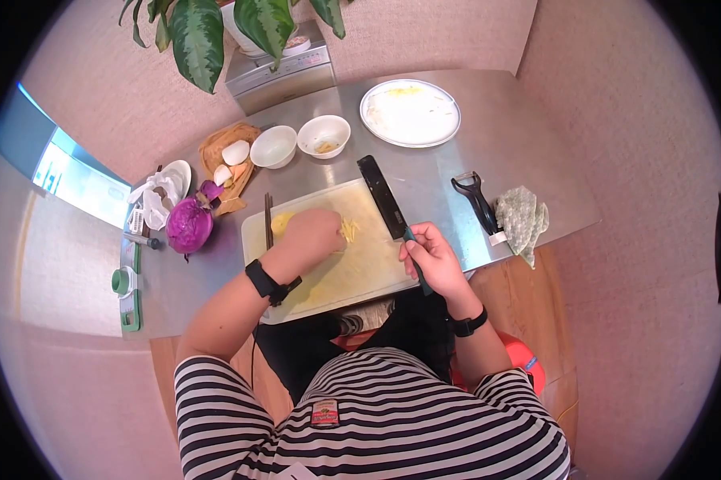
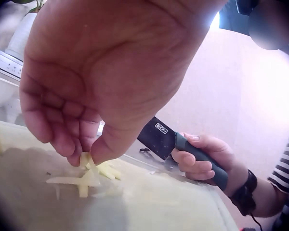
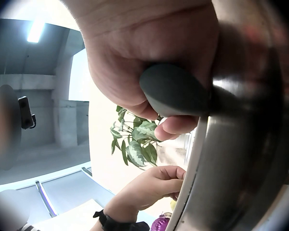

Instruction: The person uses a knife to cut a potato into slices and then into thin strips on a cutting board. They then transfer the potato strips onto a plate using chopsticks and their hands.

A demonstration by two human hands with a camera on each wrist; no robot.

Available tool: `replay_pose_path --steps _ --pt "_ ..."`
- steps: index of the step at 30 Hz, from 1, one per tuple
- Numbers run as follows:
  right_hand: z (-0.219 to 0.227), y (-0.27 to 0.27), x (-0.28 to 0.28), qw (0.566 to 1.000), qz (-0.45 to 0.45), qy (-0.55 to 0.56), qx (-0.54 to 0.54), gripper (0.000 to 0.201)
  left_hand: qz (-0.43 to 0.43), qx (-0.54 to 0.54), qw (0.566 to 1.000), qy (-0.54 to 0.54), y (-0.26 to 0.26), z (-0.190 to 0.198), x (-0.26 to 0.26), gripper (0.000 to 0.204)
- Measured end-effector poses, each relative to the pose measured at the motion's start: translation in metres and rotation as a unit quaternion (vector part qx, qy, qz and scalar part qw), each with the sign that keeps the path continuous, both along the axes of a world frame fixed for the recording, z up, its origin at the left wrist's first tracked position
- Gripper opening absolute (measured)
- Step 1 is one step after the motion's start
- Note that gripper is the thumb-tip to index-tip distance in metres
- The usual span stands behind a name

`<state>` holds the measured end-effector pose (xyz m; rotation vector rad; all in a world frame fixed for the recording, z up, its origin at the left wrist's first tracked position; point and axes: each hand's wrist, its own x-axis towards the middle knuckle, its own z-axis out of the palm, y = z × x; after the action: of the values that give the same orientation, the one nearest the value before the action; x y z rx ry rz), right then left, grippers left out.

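Over the white cutting board [image 1: 376, 268], my left hand [image 1: 316, 234] pinches pale yellow potato strips between thumb and fingertips. More potato strips [image 2: 83, 185] lie crossed on the board right under those fingertips. A larger yellow potato piece [image 1: 281, 222] sits left of the hand, partly covered by it. My right hand [image 1: 436, 260] grips the dark green handle of a black-bladed cleaver [image 1: 384, 196] at the board's right edge. The blade points away from me and overlaps the board's far right corner in the head view.
Dark chopsticks [image 1: 268, 220] lie along the board's left side. Further left are a purple cabbage [image 1: 190, 226] and onion pieces [image 1: 235, 153] on brown paper. Two white bowls [image 1: 274, 147] and an oval plate [image 1: 410, 120] stand behind. A black-handled peeler [image 1: 478, 206] and folded cloth [image 1: 523, 220] lie right.
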<state>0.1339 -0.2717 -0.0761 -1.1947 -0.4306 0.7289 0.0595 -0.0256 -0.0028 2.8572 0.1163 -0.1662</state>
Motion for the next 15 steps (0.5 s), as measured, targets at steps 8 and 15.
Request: replay_pose_path --steps 8,15 --pt "-0.003 -0.0001 0.0009 1.0 0.005 -0.002 0.013 0.019 0.01 -0.016 1.0 -0.018 0.0011 -0.0042 -0.0024 0.017" --pt "-0.0009 0.0001 -0.0003 1.0 0.0 0.002 0.021 0.019 -0.002 0.004 1.0 -0.031 -0.0014 0.0009 0.0052 0.015"
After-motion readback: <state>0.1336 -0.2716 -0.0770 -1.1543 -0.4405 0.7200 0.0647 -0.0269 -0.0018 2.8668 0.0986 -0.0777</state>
